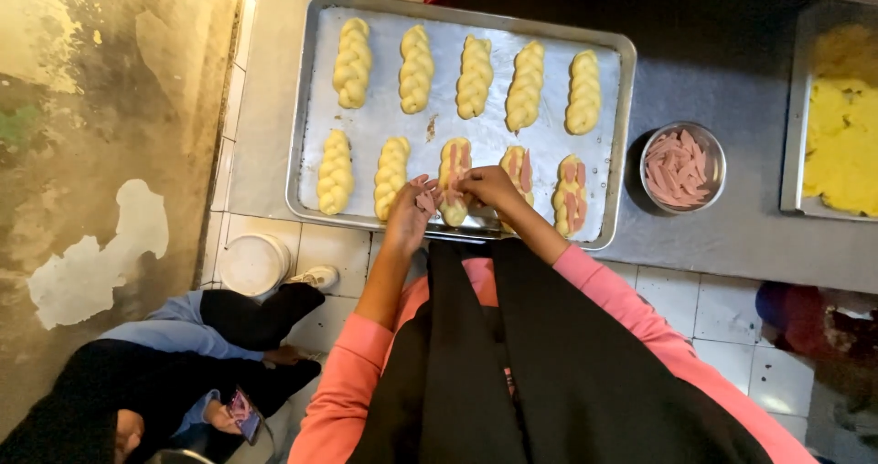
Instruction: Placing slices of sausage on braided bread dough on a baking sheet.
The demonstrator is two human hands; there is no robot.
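The left hand (412, 210) has its grip closed on several pink sausage strips (426, 199). The right hand (489, 186) pinches one strip onto the braided dough (455, 179), which lies just under both grips. Pressing hard could flatten the soft braid; loose strips may slide onto the tray (494, 135).

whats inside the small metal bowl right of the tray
The metal bowl holds a pile of pink sausage strips. They cover its bottom, so anything beneath them cannot be seen.
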